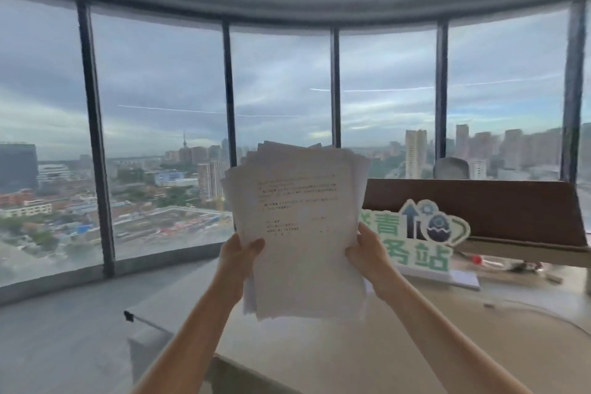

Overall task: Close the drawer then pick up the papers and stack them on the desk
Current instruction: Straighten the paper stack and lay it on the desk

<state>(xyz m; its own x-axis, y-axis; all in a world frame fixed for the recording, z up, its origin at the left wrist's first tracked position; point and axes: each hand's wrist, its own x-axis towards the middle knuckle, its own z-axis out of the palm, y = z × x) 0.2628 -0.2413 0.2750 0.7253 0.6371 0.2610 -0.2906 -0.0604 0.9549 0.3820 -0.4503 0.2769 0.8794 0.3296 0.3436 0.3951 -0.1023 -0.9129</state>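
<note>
Both hands (left hand [238, 254], right hand [367, 251]) gripping papers [300, 227] above beige desk [479, 345]; window wall [160, 89] behind.

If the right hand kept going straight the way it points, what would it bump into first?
Probably the green and white sign standing on the desk, just behind the right hand holding the papers. Depth is hard to judge here.

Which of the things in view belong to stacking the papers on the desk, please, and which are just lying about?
Belongs to the job:
- papers, held upright by the left hand and right hand
- desk

Just lying about:
- green-lettered sign
- brown board behind it
- grey chair back
</note>
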